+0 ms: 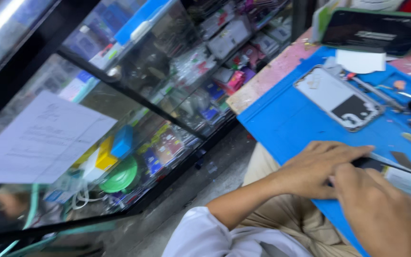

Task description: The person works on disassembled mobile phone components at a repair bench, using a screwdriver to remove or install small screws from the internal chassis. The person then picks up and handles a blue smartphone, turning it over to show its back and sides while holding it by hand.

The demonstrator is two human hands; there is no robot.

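My left hand [317,169] lies over the near end of a thin dark phone [379,164] on the blue work mat [281,123], fingers stretched along its edge. My right hand [381,216] is right beside it at the lower right, its back to the camera, closed on the same phone; its fingertips are hidden. The phone's far end reaches toward the right frame edge. Further up the mat lies an opened phone body [338,97], white inside with a dark patch. The picture is tilted and blurred.
A dark screen in a green case [374,31] and a white card [360,61] sit at the mat's far end, with a thin metal tool [376,93] and small parts nearby. A glass display case [167,85] of packaged accessories, with a paper sheet [39,138] on it, fills the left.
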